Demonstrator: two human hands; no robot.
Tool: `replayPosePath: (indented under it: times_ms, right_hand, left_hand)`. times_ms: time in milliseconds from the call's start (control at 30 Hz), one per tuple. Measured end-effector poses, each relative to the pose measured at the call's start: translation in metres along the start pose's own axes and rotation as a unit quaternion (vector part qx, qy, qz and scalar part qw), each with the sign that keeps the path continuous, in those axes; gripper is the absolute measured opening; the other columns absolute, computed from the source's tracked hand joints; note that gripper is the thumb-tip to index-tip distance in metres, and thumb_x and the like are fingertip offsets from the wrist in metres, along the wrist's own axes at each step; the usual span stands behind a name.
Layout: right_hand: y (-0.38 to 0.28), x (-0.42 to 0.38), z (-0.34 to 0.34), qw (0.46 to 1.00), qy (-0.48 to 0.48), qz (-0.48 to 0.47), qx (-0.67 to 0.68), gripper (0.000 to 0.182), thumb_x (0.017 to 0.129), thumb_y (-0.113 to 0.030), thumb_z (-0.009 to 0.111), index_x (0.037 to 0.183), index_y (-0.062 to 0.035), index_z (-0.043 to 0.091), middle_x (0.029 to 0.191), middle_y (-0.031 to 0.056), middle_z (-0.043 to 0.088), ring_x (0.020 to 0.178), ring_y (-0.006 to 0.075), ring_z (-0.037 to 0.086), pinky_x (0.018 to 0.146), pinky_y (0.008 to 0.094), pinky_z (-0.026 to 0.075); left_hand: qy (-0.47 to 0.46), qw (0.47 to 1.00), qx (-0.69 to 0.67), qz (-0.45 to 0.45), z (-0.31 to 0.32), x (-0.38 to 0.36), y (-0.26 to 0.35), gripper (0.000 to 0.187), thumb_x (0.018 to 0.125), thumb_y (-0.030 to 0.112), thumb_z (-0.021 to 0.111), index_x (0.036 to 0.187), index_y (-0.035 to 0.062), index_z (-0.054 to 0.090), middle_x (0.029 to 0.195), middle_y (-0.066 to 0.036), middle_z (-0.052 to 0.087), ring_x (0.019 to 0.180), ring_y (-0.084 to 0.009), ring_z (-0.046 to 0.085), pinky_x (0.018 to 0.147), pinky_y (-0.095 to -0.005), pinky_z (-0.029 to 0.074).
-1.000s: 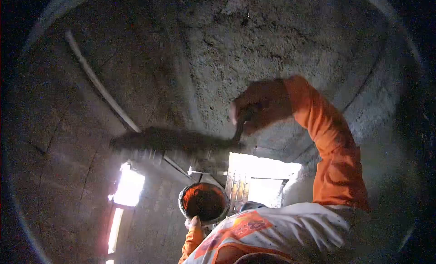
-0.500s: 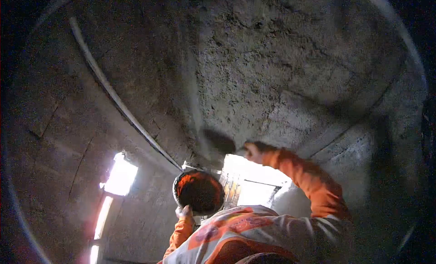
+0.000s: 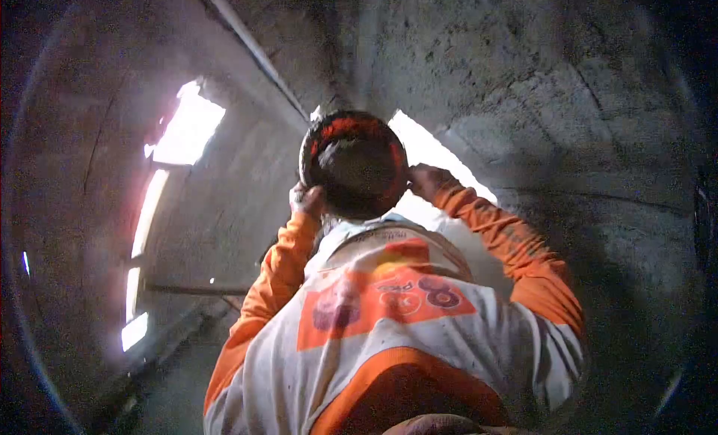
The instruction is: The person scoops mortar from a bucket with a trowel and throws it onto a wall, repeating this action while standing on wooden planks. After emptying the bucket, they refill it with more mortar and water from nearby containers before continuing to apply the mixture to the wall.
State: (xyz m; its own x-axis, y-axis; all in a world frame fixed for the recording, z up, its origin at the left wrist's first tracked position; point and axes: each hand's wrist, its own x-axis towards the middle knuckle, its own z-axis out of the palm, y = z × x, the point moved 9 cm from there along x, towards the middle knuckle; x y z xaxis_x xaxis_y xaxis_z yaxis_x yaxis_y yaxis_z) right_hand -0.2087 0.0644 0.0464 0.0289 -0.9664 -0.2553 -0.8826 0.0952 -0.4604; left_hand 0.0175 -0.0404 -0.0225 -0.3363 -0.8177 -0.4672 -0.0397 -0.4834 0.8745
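Note:
A round black bowl [image 3: 389, 147] with reddish-orange stains inside its wall is held up before my chest. My left hand [image 3: 308, 200] grips its lower left rim, thumb toward the inside. Dark grey wet-looking material [image 3: 351, 169] lies in the bowl. My right hand [image 3: 428, 182] is closed at the bowl's right rim. It seems to hold a trowel, but the blade cannot be clearly told from the dark contents of the bowl.
A rough grey plastered wall [image 3: 508, 76] rises ahead and to the right. A pale pipe or strip [image 3: 254, 50] runs down the wall toward the bowl. Bright openings [image 3: 187, 128] show at the left, and another bright opening [image 3: 437, 154] lies behind the bowl.
My right hand has come from near the wall down to the bowl's rim, with the dark trowel-like tool. The bowl is higher in view, and the view has tilted toward my chest.

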Motion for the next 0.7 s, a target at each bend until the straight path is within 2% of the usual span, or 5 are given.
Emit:
replayPosePath:
  times_ms: [100, 233, 300, 533, 700]
  right_hand:
    - [0.038, 0.014, -0.006, 0.989, -0.048, 0.100, -0.100, 0.027, 0.075, -0.030, 0.052, 0.090, -0.0084, 0.054, 0.083, 0.0149, 0.056, 0.075, 0.0318, 0.055, 0.067, 0.0396, 0.044]
    - [0.072, 0.033, -0.030, 0.978, 0.162, 0.107, -0.074, 0.025, 0.072, -0.030, 0.054, 0.083, -0.0073, 0.055, 0.081, 0.0160, 0.057, 0.074, 0.0337, 0.055, 0.061, 0.0401, 0.045]
    - [0.023, 0.026, -0.098, 0.976, 0.158, 0.142, -0.047, 0.022, 0.071, -0.027, 0.054, 0.077, -0.0063, 0.056, 0.069, 0.0160, 0.057, 0.066, 0.0335, 0.056, 0.059, 0.0403, 0.045]
    - [-0.149, -0.024, -0.314, 0.974, 0.194, -0.054, -0.107, 0.022, 0.074, -0.027, 0.057, 0.078, -0.0056, 0.054, 0.066, 0.0108, 0.056, 0.063, 0.0285, 0.056, 0.058, 0.0350, 0.044]
    - [-0.244, -0.054, -0.377, 0.942, 0.018, -0.301, -0.145, 0.019, 0.074, -0.021, 0.061, 0.081, -0.0049, 0.054, 0.067, 0.0073, 0.056, 0.058, 0.0159, 0.055, 0.054, 0.0294, 0.043]
  left_hand:
    - [-0.001, 0.995, -0.096, -0.006, 0.004, -0.003, -0.004, 0.021, 0.067, 0.001, 0.050, 0.086, 0.0021, 0.059, 0.072, -0.001, 0.057, 0.057, -0.0109, 0.050, 0.050, -0.0237, 0.042]
    - [0.047, 0.999, 0.001, 0.000, -0.028, 0.024, -0.046, 0.020, 0.066, 0.008, 0.055, 0.085, 0.0006, 0.058, 0.072, -0.003, 0.056, 0.057, -0.0122, 0.049, 0.050, -0.0267, 0.043]
    - [0.007, 0.993, -0.108, 0.036, -0.023, 0.013, -0.034, 0.021, 0.068, 0.012, 0.057, 0.086, 0.0015, 0.056, 0.065, 0.000, 0.050, 0.053, -0.0099, 0.044, 0.047, -0.0253, 0.038]
    - [0.057, 0.996, 0.002, 0.062, -0.053, -0.011, -0.018, 0.022, 0.065, 0.010, 0.055, 0.084, -0.0001, 0.055, 0.069, -0.003, 0.051, 0.056, -0.0119, 0.045, 0.049, -0.0272, 0.039]
    - [0.152, 0.988, -0.035, -0.001, -0.065, -0.052, -0.005, 0.024, 0.062, 0.003, 0.061, 0.086, 0.0013, 0.058, 0.071, 0.000, 0.053, 0.055, -0.0110, 0.045, 0.050, -0.0279, 0.039]
